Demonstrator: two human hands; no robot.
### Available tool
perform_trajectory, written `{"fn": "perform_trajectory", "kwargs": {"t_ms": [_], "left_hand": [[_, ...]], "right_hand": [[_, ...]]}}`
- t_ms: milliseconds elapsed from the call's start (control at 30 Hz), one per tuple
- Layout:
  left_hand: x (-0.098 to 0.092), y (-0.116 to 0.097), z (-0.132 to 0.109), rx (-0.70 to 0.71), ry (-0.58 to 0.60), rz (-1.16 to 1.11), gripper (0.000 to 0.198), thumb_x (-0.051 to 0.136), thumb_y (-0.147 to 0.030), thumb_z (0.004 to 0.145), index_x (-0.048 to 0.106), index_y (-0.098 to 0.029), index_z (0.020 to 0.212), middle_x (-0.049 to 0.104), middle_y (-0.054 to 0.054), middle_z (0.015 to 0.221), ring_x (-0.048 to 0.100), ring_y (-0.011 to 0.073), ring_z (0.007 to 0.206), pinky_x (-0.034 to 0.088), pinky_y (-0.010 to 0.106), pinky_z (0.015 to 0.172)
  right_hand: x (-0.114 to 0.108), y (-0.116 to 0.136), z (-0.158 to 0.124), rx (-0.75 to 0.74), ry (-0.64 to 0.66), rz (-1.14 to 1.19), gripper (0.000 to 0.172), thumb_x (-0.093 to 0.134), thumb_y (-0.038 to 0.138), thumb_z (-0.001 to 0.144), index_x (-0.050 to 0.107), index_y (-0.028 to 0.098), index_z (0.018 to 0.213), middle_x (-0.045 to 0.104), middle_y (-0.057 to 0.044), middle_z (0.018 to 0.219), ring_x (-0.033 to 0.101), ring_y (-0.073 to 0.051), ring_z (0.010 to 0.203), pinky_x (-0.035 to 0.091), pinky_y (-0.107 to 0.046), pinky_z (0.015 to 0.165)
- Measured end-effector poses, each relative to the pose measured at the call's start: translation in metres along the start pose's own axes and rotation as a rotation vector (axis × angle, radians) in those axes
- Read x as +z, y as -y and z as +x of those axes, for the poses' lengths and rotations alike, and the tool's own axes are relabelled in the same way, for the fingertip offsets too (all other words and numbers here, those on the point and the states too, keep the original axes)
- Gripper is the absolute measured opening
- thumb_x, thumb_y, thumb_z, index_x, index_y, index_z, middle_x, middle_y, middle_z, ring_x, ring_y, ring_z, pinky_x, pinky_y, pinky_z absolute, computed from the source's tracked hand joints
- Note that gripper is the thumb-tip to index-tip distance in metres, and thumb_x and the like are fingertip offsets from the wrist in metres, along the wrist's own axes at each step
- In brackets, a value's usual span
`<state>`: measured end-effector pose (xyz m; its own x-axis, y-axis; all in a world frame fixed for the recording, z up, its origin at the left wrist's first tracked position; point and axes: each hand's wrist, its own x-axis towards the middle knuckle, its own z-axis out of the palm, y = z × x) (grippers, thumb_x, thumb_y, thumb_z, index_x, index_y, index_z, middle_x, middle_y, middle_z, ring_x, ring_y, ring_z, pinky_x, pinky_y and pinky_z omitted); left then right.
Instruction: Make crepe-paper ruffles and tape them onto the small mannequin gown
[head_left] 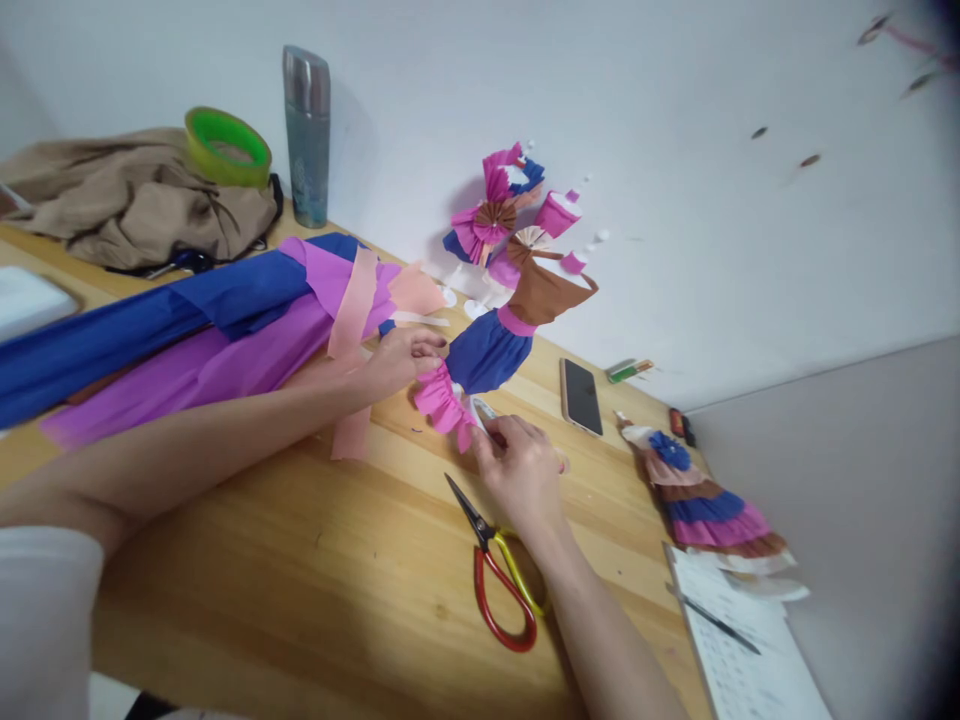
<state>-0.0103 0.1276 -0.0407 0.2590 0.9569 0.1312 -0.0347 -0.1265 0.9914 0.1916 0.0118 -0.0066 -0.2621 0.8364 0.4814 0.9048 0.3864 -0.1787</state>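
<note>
A small crepe-paper dress with a brown top [547, 290] and a gathered blue skirt [489, 350] stands tilted on the table. Along its lower edge runs a pink paper ruffle [444, 408]. My left hand [405, 358] pinches the ruffle's left end, fingers closed. At the other end, my right hand [521, 460] has its thumb and fingers closed on the ruffle's edge. A white object [482, 408] shows partly behind the right fingers; I cannot tell its kind. Scissors [491, 560] with one red and one yellow handle lie just below my right hand.
Blue and purple crepe paper [247, 310] lies at left, near a brown cloth [142, 200], green tape roll [227, 147] and flask [307, 140]. A phone [580, 396], layered paper dress [709, 505] and written sheet [739, 640] with a pen are at right.
</note>
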Motion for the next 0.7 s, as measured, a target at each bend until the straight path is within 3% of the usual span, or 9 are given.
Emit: {"fn": "perform_trajectory", "kwargs": {"t_ms": [267, 500, 700], "left_hand": [[-0.0005, 0.0036, 0.0001, -0.024, 0.015, -0.041, 0.037, 0.073, -0.012, 0.073, 0.069, -0.01, 0.109, 0.073, 0.008, 0.089, 0.067, 0.0143, 0.074, 0.05, 0.024, 0.064], [-0.0028, 0.0054, 0.0047, -0.078, 0.046, -0.101, 0.031, 0.07, -0.014, 0.075, 0.067, -0.013, 0.105, 0.075, 0.008, 0.089, 0.07, 0.0191, 0.083, 0.055, 0.032, 0.077], [-0.004, 0.0044, 0.0066, -0.069, 0.089, -0.104, 0.033, 0.073, -0.012, 0.07, 0.067, -0.013, 0.102, 0.074, 0.008, 0.086, 0.071, 0.0213, 0.085, 0.056, 0.034, 0.077]], "right_hand": [[-0.0002, 0.0, -0.0006, 0.016, 0.003, 0.024, 0.023, 0.058, 0.031, 0.091, 0.069, 0.016, 0.076, 0.067, -0.005, 0.065, 0.059, -0.019, 0.06, 0.041, -0.03, 0.062], [-0.0009, -0.0003, 0.0003, 0.035, 0.022, 0.027, 0.023, 0.057, 0.032, 0.091, 0.071, 0.017, 0.08, 0.067, -0.005, 0.065, 0.06, -0.02, 0.06, 0.042, -0.031, 0.063], [-0.0016, 0.0002, 0.0006, 0.041, 0.021, 0.013, 0.023, 0.056, 0.031, 0.091, 0.071, 0.017, 0.08, 0.067, -0.005, 0.065, 0.06, -0.019, 0.061, 0.041, -0.03, 0.062]]}}
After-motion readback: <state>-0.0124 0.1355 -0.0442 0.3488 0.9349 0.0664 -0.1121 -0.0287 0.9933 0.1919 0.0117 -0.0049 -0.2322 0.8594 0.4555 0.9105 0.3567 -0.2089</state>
